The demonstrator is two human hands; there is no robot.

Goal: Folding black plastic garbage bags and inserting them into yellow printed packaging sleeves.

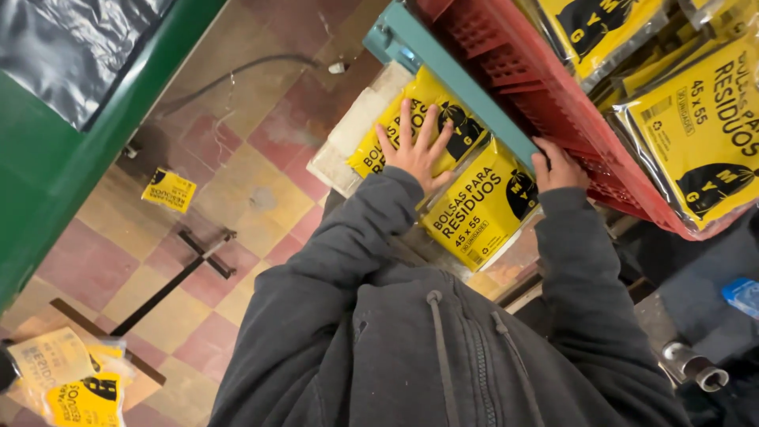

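My left hand [417, 148] lies flat with fingers spread on a yellow bag package [458, 126] that tops a stack on a low surface. Beside it lies a second yellow package [478, 209] with black print. My right hand [558, 168] rests at that package's far corner, under the teal frame edge [455, 75]; its fingers curl and I cannot tell if they grip anything. Both arms wear dark grey hoodie sleeves.
A red plastic crate [545, 87] above holds several more yellow packages [704, 126]. A green bin with a black liner [63, 134] stands at left. Loose yellow packages lie on the tiled floor [169, 190] and at the bottom left [75, 383]. A metal tube [696, 368] juts out at the lower right.
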